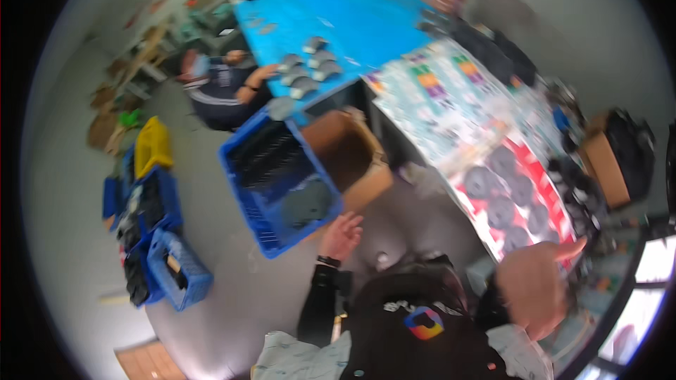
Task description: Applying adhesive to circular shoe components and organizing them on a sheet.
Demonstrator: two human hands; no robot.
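My left hand is held out with its fingers loosely apart, holding nothing, beside the near right corner of a blue plastic crate. Dark ridged parts fill the crate's far end, and a dark grey round piece lies at its near end. Blurred by motion, my right hand hangs by the near edge of the right-hand table, one digit stretched outward and nothing seen in it. Several grey ring-shaped discs rest near it on a red and white surface.
Behind the crate stands an open cardboard box. A co-worker in dark clothes reaches toward stacked grey pieces on a blue table. Blue crates and a yellow crate stand on the floor at left.
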